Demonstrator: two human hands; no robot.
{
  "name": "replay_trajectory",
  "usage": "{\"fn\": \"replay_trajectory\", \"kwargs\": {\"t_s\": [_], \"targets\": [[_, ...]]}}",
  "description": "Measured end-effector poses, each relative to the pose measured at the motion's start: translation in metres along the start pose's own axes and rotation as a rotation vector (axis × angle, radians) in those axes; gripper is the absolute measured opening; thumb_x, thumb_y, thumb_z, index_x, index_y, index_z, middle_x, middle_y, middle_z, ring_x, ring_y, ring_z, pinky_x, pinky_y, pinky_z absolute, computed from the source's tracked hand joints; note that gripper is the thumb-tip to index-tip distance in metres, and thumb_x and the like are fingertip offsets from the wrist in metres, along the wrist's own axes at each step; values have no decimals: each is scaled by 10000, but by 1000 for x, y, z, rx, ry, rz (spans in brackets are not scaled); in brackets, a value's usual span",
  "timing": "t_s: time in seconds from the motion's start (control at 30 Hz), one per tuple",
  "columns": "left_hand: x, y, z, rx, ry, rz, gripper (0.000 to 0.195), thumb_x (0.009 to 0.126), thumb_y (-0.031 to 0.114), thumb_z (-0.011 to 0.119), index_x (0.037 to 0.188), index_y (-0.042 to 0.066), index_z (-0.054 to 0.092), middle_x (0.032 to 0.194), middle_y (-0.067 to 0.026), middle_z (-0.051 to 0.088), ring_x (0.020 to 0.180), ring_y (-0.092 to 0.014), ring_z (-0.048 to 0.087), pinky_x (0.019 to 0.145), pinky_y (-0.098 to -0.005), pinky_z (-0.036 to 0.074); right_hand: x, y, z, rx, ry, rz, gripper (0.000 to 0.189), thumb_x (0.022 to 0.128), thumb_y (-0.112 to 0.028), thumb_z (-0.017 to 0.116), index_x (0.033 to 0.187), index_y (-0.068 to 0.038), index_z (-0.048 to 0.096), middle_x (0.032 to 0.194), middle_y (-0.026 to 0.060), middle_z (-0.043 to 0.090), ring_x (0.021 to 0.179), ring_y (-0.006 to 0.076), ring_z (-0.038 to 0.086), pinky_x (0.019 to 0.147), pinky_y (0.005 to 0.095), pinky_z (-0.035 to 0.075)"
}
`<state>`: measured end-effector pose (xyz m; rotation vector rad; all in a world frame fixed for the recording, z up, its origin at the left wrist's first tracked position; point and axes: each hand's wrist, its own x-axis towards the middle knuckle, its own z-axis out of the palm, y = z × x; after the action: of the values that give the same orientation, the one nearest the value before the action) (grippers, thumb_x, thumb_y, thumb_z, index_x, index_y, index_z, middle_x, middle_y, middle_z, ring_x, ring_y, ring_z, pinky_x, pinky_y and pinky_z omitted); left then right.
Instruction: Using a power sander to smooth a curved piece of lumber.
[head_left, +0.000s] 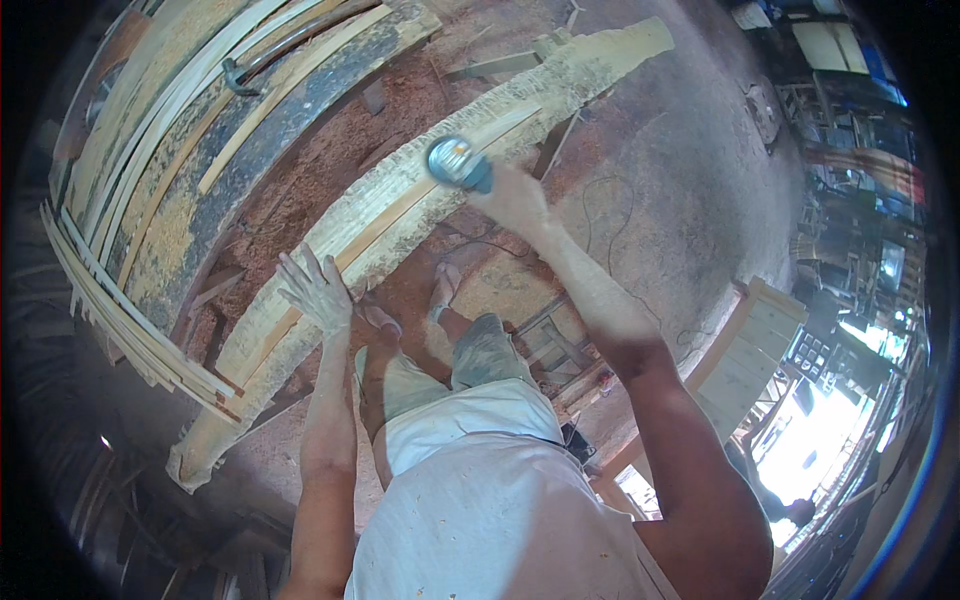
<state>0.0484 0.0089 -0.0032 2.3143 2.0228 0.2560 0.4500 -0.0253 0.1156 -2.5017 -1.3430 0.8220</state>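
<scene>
A long live-edge wooden slab (405, 199) runs diagonally in front of me. A thin wooden strip (375, 238) lies lengthwise along it. My right hand (514, 199) grips a teal, round-headed tool (454, 161), which is over the slab beside the strip. Motion blurs both hand and tool, so the exact kind of tool is unclear. Nearer the slab's lower left end, my left hand (319, 289) rests across the strip and the slab, fingers spread and holding nothing.
To the left, a worn bench (292, 127) bears long wooden strips and a claw hammer (240, 79). More thin strips (142, 315) overhang the slab's lower end. Reddish sawdust (330, 161) covers the floor between. A cord (611, 180) lies on the right; a wooden cabinet (750, 352) stands beyond.
</scene>
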Motion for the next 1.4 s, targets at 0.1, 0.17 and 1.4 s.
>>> {"fn": "replay_trajectory", "kwargs": {"t_s": [0.1, 0.17, 1.4], "targets": [[0, -1, -1, 29, -9, -7, 646, 1150, 485, 478, 1735, 233, 372, 1831, -210, 167, 1687, -438, 142, 1305, -714, 111, 3, 5, -9, -72, -82, -63, 716, 855, -481, 814, 1331, 22, 632, 1127, 291, 770, 1128, 472, 746, 962, 522, 603], [1, -2, -1, 24, 6, 3, 648, 1151, 491, 479, 1735, 232, 371, 1830, -209, 170, 1685, -439, 148, 1303, -716, 117, 12, 20, -22, -59, -112, -30, 735, 853, -480, 818, 1339, 33, 616, 1112, 293, 767, 1137, 479, 742, 954, 522, 615], [2, 2, -3, 7, -12, -23, 673, 1117, 505, 542, 1719, 239, 404, 1824, -181, 206, 1681, -411, 178, 1300, -730, 126, 56, 104, -86, -22, 210, 146, 670, 847, -449, 823, 1287, 37, 685, 1140, 292, 780, 1125, 474, 747, 969, 537, 580]]}}
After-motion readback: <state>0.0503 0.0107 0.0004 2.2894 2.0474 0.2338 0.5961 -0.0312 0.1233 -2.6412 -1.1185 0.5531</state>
